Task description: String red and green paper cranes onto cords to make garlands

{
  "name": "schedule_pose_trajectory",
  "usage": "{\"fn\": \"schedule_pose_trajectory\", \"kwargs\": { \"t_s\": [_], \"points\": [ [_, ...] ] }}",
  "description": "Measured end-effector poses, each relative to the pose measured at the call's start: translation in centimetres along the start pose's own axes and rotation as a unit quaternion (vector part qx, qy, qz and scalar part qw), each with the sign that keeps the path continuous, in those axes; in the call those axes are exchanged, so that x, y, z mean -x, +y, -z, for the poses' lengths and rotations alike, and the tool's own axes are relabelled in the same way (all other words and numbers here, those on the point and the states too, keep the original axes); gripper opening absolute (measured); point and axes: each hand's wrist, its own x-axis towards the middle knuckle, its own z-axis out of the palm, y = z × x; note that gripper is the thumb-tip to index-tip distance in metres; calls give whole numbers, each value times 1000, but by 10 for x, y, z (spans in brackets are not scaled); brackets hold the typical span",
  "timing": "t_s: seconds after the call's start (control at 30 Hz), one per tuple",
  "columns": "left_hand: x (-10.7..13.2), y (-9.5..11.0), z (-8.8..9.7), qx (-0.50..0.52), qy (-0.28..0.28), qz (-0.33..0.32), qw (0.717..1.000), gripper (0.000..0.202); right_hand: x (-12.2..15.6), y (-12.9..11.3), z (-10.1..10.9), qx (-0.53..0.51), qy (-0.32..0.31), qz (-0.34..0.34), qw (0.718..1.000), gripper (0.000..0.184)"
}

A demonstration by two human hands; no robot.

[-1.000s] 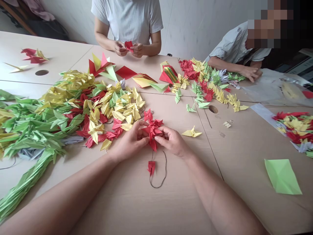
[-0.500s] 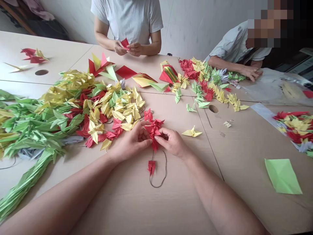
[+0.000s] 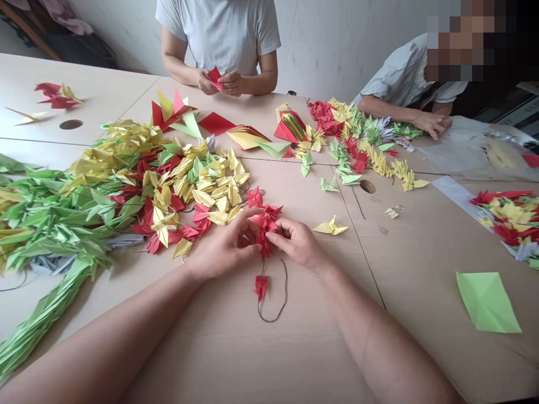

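Note:
Between my hands is a cluster of red paper cranes (image 3: 266,220), threaded on a dark string (image 3: 285,286). My left hand (image 3: 236,242) is curled around the cluster's left side, thumb and fingers on the folded paper. From the right, my right hand (image 3: 295,240) pinches the lower part of the cluster with thumb and forefinger. Below, on the string's loop, a single red paper crane (image 3: 261,287) rests on the table (image 3: 269,359). Just beyond my fingers sits another red crane (image 3: 255,197). A yellow paper crane (image 3: 330,226) lies right of my right hand.
A big heap of strung cranes (image 3: 96,185) covers the left side. Folded paper sheets (image 3: 248,137) and more strings of cranes (image 3: 357,146) lie farther back. A green square sheet (image 3: 488,302) is at right. Opposite, one person (image 3: 219,39) folds red paper; another person (image 3: 396,84) works at right.
My left fingers have shifted slightly on the red cluster, which has turned a little. The person opposite has tilted the red paper slightly. The loose crane and string loop stay in place.

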Motion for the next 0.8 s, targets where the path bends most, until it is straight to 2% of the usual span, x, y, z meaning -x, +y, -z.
{"fn": "schedule_pose_trajectory", "kwargs": {
  "t_s": [0.13,0.37,0.8],
  "points": [
    [-1,-3,1,46,8,8,999,52,0,2,1,-7,-10,-4,1000,19],
    [-5,-4,0,102,6,28,994,53,-2,8,2,-39,-24,-22,999,26],
    [-3,0,-2,90,13,28,995,44,-1,5,2,-45,-32,-32,998,25]
  ]
}}
